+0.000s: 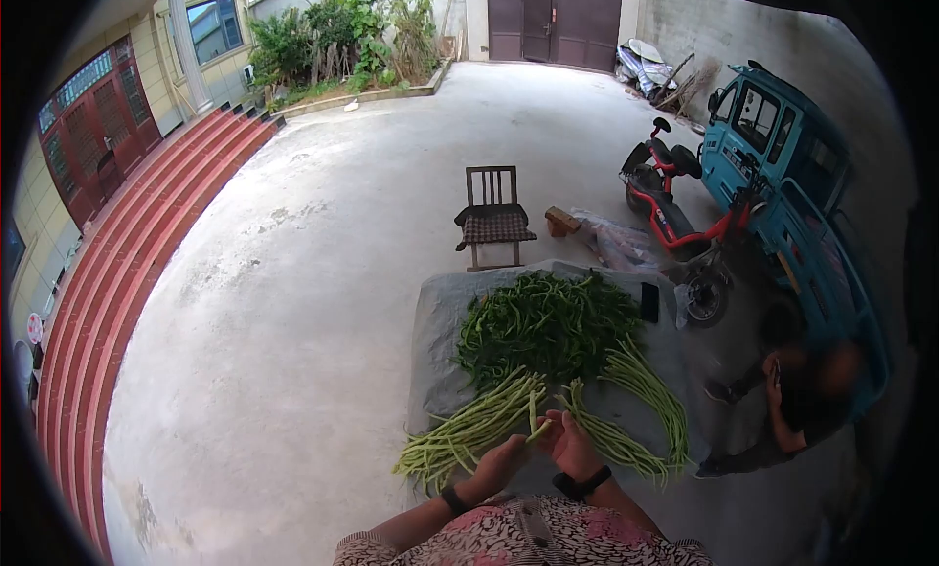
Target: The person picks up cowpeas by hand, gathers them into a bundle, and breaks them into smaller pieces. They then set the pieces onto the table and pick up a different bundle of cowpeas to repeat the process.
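Held left hand (504,460) and right hand (572,447) close together at the near edge of the grey cloth (440,312), forearms angled inward. Pinched a single long bean (537,431) between both sets of fingers. Had one bean bundle (460,437) just left, a second bundle (641,409) just right, a loose green heap (548,321) farther off.

My left forearm (416,522) and right forearm (626,504) come up from the bottom of the view, bare, and angle inward until the hands meet in front of me. My left grip (504,460) has a dark band (452,498) at the wrist, its fingers bunched and pinched toward the right. My right grip (574,444) has a dark watch (583,485) at the wrist; its fingers point up and away, and I can't tell whether they close. The two grips sit just beside each other.
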Motion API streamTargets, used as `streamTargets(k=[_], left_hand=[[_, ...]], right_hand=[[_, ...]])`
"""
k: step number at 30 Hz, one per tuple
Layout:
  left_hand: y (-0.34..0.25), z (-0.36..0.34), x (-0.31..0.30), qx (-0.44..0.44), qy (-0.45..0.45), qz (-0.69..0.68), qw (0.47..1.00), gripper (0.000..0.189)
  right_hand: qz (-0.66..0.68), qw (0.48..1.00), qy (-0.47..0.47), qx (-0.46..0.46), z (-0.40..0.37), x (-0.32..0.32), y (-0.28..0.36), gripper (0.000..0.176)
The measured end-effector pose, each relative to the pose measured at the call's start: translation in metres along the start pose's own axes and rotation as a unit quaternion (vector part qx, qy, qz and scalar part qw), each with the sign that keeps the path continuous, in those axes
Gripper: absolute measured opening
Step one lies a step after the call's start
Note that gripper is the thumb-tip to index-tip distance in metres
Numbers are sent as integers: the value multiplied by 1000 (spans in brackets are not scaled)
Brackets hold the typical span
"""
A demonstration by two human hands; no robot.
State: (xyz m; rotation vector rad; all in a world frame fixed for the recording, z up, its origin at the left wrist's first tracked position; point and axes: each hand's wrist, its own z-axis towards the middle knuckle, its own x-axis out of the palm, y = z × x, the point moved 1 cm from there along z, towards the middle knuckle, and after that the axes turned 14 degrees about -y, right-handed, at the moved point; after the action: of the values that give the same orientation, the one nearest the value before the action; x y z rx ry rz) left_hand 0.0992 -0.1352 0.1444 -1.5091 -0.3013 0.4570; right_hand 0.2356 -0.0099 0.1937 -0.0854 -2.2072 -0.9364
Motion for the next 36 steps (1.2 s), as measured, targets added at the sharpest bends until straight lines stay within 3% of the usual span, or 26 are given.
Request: streamTargets(k=[2, 4, 6, 8, 10, 13, 15, 18, 20, 24, 29, 33, 36], left_hand=[[-1, -5, 18, -35, -7, -72, 997, 28], [6, -5, 30, -128, -10, -201, 971, 29], [-6, -9, 27, -109, -6, -199, 974, 29], [-53, -11, 19, 66, -12, -31, 997, 27], [-16, -11, 25, 75, 74, -31, 994, 25], [11, -10, 30, 173, 82, 112, 975, 21], [9, -11, 29, 172, 61, 125, 975, 19], [-17, -22, 23, 66, 58, 58, 994, 20], [-66, -25, 19, 40, 66, 153, 985, 21], [-35, -27, 27, 52, 37, 28, 998, 23], [-37, -29, 30, 43, 39, 76, 995, 22], [2, -29, 37, -42, 28, -10, 999, 20], [6, -31, 37, -15, 7, 14, 1000, 20]], right_hand=[[-12, 999, 43, -9, 24, -23, -11, 38], [26, 999, 1, 23, 9, -2, -1, 37], [36, 998, -11, 43, 5, 9, 6, 36], [18, 999, 9, 49, 10, 5, 9, 35], [18, 998, -5, 63, 12, -2, 13, 35], [42, 995, 23, 87, 12, -3, 19, 34], [62, 992, 39, 104, 11, -5, 23, 33], [78, 989, 29, 120, 15, -17, 24, 34], [84, 989, 7, 124, 15, -23, 24, 38], [113, 986, 28, 121, 8, -25, 33, 44], [34, 994, -5, 104, -1, -21, 39, 45], [13, 995, -9, 100, -1, -24, 37, 41], [6, 994, -24, 106, -12, -12, 45, 38]])
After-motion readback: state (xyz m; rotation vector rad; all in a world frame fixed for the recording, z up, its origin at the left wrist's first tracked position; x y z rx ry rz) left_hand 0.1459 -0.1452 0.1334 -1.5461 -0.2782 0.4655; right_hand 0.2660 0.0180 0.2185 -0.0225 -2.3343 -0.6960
